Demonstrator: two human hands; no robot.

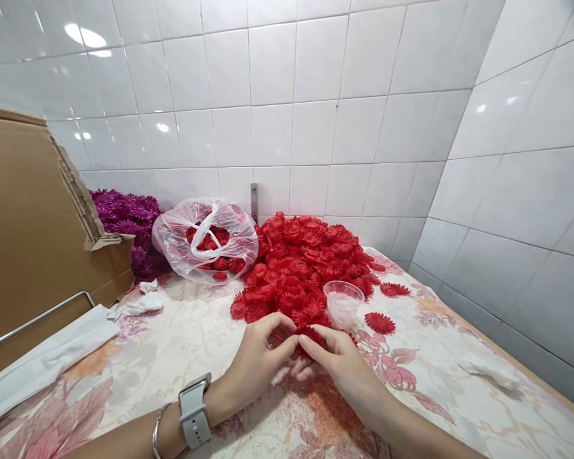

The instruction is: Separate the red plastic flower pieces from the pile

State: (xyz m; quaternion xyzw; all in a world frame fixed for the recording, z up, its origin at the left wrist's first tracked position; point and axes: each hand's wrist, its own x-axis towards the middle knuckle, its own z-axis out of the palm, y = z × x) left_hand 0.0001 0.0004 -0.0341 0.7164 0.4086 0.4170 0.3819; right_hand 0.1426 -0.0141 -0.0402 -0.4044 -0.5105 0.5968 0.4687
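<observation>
My left hand (256,360) and my right hand (339,360) meet over the front of the table, thumb tips almost touching. Between their fingers is a red artificial flower (310,334) with fringed petals, partly covered by the fingers. Both hands are closed in a pinch on it. Just behind them rises a large heap of red artificial flowers (306,255). A clear plastic cup (344,305) with whitish, translucent contents stands close beyond my right hand. Two loose red flowers (379,322) lie to the right of the cup.
A tied clear plastic bag (172,239) of red flowers sits left of the heap. Purple flowers (127,220) are piled behind a cardboard box (29,217) at left. Crumpled white tissue (144,304) and a folded white strip (52,357) lie on the floral tablecloth (182,357). Tiled walls bound the table.
</observation>
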